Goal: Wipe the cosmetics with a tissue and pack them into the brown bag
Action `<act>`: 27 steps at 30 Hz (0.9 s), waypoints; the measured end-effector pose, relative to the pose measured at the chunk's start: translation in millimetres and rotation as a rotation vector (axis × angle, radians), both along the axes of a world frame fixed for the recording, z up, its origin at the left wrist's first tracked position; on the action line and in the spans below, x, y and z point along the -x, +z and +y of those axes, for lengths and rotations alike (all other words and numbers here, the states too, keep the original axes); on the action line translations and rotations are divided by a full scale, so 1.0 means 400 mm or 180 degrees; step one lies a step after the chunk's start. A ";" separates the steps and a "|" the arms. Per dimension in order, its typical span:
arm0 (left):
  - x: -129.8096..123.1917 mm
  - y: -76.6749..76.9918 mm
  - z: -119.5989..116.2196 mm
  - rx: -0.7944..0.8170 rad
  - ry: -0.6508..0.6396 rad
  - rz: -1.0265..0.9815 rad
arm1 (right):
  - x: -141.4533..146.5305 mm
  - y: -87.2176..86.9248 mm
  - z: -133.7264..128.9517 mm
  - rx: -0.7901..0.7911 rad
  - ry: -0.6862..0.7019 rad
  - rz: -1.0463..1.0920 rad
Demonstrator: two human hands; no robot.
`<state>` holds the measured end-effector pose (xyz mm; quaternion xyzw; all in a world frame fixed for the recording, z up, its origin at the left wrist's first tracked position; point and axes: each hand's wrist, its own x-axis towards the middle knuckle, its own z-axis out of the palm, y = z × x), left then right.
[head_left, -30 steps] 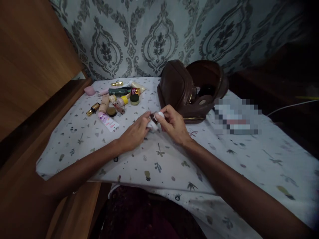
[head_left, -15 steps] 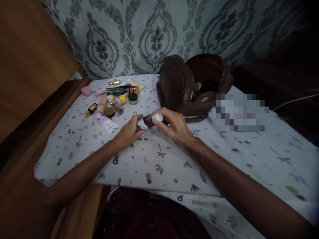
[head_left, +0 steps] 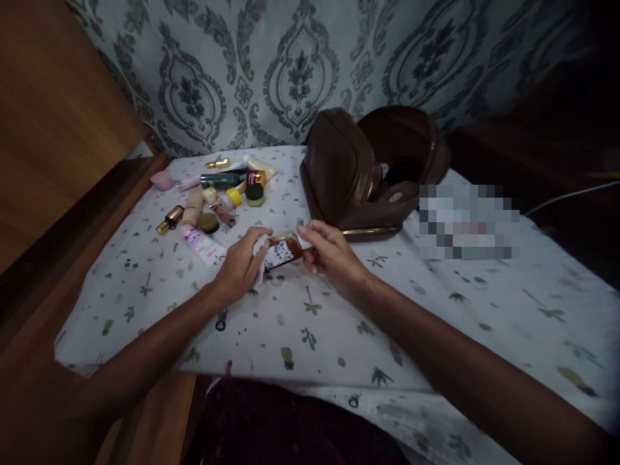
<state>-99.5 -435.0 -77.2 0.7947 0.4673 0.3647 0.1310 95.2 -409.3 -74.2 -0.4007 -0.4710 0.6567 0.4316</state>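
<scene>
A small bottle of amber-brown liquid with a patterned label is held sideways between my hands, over the cloth. My left hand is closed on a crumpled white cloth or tissue, which touches the bottle's left end. At the other end, the fingers of my right hand pinch the white cap, mostly hidden by them. Left of my hands lie cosmetics: a pink and white tube, a round dark-lidded jar and a green bottle.
An open brown bag stands behind my right hand. A blurred-out item lies right of it on the patterned tablecloth. Wooden furniture is at the left, and a white cable at the right.
The bottle has turned so its label and amber liquid show. My left hand has shifted slightly left, and my right fingers now cover most of the cap.
</scene>
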 end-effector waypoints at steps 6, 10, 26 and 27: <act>-0.010 -0.022 -0.005 -0.1008 -0.0580 0.0562 | 0.012 -0.011 -0.019 -0.0122 0.0166 -0.0207; -0.024 0.027 -0.018 -0.0561 -0.0571 0.0019 | -0.005 0.010 -0.030 -0.0503 0.0081 -0.0458; -0.304 0.207 0.085 0.1302 -0.1203 0.1017 | -0.352 0.390 0.012 -0.2656 -0.1976 -0.2094; -0.319 0.206 0.095 0.1317 -0.1181 0.1068 | -0.357 0.391 0.024 -0.2673 -0.1895 -0.2258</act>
